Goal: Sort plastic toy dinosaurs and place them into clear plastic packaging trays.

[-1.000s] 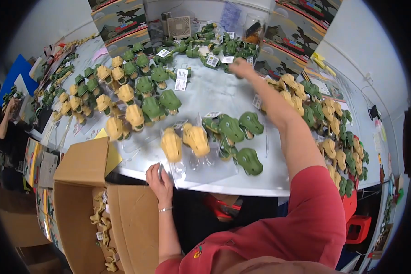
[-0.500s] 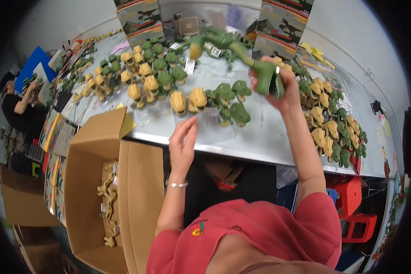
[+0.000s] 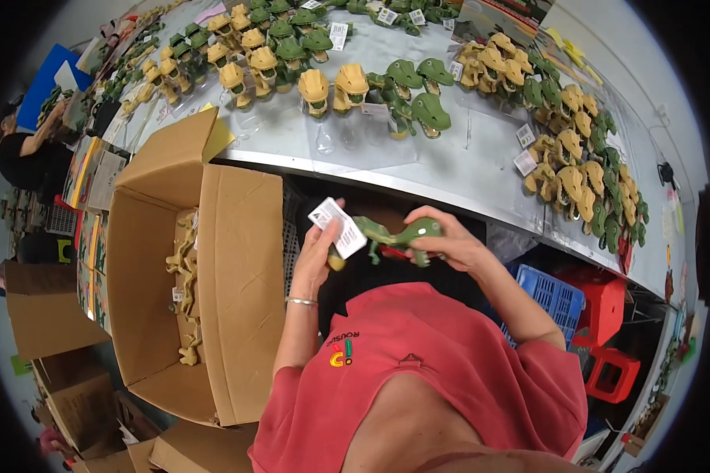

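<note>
A green toy dinosaur (image 3: 376, 231) is held between my two hands, in front of my shirt and below the table's front edge. My left hand (image 3: 317, 247) is closed on its yellowish end, where a white tag (image 3: 340, 228) hangs over part of the toy. Around the green head end, my right hand (image 3: 451, 244) is closed, thumb and fingers on either side. On the table in front stand two yellow dinosaurs (image 3: 314, 88) and several green-headed ones (image 3: 430, 113), with clear plastic pieces beside them.
An open cardboard box (image 3: 243, 299) at my left holds several tan dinosaurs (image 3: 183, 272). More dinosaurs crowd the table (image 3: 481, 158) at left and right. A blue crate (image 3: 550, 298) and red stool (image 3: 611, 374) are at my right. A co-worker (image 3: 30, 150) works far left.
The green dinosaur has come down from above the table to in front of my body. My left hand, empty before, now grips its other end. The view has tilted downward.
</note>
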The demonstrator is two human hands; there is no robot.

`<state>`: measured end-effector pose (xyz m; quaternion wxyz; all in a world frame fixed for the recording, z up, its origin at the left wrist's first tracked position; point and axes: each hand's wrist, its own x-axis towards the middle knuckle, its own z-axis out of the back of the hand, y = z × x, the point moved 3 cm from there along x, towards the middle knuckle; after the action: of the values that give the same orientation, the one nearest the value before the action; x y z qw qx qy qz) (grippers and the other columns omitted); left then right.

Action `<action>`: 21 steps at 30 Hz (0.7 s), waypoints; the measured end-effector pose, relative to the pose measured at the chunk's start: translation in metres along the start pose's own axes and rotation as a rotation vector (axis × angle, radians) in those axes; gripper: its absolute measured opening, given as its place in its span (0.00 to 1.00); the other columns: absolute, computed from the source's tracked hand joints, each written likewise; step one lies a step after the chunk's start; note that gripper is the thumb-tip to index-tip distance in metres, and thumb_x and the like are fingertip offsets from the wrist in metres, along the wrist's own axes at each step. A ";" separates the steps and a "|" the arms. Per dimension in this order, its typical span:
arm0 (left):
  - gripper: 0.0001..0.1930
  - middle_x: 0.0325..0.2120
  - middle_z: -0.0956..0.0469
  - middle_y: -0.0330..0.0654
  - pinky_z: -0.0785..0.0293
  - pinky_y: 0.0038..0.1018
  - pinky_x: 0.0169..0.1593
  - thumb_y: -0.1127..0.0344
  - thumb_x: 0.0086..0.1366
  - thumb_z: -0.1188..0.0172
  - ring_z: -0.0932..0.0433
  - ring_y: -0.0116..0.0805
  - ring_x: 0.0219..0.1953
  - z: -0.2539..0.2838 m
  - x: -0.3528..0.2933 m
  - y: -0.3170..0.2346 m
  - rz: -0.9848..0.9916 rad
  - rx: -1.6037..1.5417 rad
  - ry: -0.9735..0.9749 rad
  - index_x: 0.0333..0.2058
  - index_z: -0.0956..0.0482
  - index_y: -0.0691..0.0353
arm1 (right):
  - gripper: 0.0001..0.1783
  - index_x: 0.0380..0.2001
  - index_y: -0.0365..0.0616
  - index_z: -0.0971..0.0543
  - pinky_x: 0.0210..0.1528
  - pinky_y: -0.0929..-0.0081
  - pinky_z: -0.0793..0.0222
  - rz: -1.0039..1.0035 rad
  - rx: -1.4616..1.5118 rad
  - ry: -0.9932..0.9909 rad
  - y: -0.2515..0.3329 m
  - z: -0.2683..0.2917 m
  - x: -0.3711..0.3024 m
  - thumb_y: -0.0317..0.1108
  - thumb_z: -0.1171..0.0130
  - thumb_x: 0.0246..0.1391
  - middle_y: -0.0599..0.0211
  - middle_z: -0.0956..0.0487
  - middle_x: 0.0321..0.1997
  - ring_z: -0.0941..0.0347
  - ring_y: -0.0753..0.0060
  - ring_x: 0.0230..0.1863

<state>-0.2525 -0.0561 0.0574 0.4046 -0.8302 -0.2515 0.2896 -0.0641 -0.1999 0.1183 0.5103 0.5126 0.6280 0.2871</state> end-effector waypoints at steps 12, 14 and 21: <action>0.12 0.32 0.21 0.40 0.30 0.20 0.38 0.70 0.63 0.50 0.26 0.24 0.32 -0.029 0.072 -0.041 -0.482 0.888 -0.075 0.43 0.25 0.68 | 0.19 0.46 0.38 0.31 0.40 0.76 0.24 0.122 1.058 -0.420 -0.032 0.032 -0.036 0.30 0.45 0.50 0.41 0.31 0.44 0.29 0.61 0.38; 0.11 0.31 0.21 0.40 0.30 0.20 0.37 0.71 0.63 0.50 0.26 0.23 0.31 -0.022 0.081 -0.037 -0.455 0.722 -0.123 0.42 0.24 0.68 | 0.19 0.47 0.39 0.31 0.40 0.75 0.24 0.238 0.909 -0.472 -0.002 0.021 -0.015 0.30 0.46 0.52 0.44 0.30 0.44 0.28 0.61 0.40; 0.10 0.31 0.21 0.45 0.30 0.27 0.38 0.75 0.57 0.49 0.25 0.36 0.32 -0.033 0.095 -0.024 -0.778 0.947 -0.171 0.37 0.22 0.64 | 0.18 0.45 0.39 0.31 0.38 0.74 0.29 0.688 -0.391 -0.711 0.052 0.004 0.034 0.26 0.42 0.49 0.58 0.25 0.38 0.27 0.63 0.39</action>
<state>-0.1671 0.0016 0.0677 0.7834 -0.3818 -0.4115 0.2667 -0.0405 -0.1528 0.1513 0.6540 0.6500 0.1467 0.3581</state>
